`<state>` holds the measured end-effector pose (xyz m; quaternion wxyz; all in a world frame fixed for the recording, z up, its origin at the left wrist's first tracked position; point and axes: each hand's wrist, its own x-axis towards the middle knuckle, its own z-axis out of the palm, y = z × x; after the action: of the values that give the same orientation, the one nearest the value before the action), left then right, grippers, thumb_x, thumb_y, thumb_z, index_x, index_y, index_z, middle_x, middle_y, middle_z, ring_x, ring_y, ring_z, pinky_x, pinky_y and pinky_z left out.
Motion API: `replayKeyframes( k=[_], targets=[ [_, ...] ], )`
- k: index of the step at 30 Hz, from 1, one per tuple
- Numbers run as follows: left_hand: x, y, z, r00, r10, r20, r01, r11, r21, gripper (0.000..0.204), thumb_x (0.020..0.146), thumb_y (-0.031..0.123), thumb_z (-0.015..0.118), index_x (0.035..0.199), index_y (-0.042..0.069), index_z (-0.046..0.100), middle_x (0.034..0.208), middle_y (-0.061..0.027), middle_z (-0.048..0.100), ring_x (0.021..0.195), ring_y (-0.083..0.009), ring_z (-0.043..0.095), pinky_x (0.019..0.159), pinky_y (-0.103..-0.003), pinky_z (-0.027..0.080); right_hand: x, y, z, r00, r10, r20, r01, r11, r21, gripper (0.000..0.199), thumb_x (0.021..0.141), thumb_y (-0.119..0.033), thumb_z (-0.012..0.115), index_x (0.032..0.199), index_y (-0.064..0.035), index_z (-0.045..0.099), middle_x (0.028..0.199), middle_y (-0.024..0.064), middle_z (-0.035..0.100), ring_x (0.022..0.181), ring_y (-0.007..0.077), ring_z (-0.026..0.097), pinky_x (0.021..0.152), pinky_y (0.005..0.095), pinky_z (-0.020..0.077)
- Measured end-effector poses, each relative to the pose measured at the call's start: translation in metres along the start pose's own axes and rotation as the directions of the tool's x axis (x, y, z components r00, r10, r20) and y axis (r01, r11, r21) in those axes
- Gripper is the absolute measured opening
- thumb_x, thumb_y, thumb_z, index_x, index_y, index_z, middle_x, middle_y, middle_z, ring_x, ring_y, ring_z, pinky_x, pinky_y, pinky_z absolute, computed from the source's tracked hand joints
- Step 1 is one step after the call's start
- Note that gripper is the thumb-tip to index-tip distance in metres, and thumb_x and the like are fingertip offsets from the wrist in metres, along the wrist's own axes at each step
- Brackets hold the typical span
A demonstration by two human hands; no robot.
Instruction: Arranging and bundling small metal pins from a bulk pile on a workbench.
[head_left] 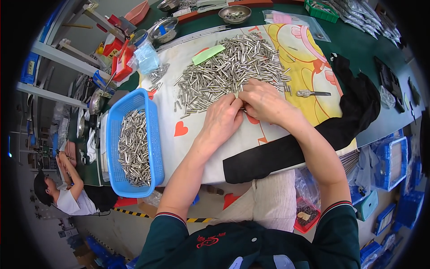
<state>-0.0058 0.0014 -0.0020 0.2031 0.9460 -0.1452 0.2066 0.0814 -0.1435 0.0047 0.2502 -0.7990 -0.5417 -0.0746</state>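
Note:
A wide heap of small silvery metal pins is spread over a white and yellow printed cloth. At the heap's near edge my left hand and my right hand meet, fingertips almost touching. Both are closed in a pinch; whatever lies between the fingers is too small and hidden to name. A strip of green paper rests on top of the heap. To the left stands a blue plastic basket holding many similar pins.
A black cloth sleeve lies across the near right side. Right of the heap is a small tool with a dark handle. Metal bowls and a green tray stand at the back. Another person works at far left.

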Motion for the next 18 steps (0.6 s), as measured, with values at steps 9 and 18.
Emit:
replayKeyframes(
  k=[9,18],
  targets=[
    [0.0001,-0.0011,0.0014,1.0,-0.006,0.016,0.006,1.0,0.006,0.01,0.069,0.0,0.062,0.076,0.0,0.055,0.074,-0.0122,0.051,0.072,-0.0291,0.056,0.063,-0.04,0.048,-0.0006,0.0002,0.0012,0.999,0.036,0.024,-0.033,0.995,-0.09,0.007,0.065,-0.006,0.062,0.071,-0.0025,0.06,0.077,0.0092,0.06,0.086,0.0262,0.055,0.076,0.0378,0.0469],
    [-0.0004,-0.0011,0.0007,1.0,-0.013,0.015,0.014,1.0,-0.007,0.009,0.069,-0.001,0.061,0.073,0.0,0.053,0.074,-0.0124,0.051,0.071,-0.0295,0.056,0.062,-0.04,0.047,-0.001,0.0,0.0001,0.999,0.025,0.029,-0.02,0.988,-0.152,0.005,0.063,-0.006,0.062,0.064,-0.0025,0.059,0.072,0.0095,0.061,0.082,0.0252,0.057,0.072,0.0379,0.0483]
  ],
)
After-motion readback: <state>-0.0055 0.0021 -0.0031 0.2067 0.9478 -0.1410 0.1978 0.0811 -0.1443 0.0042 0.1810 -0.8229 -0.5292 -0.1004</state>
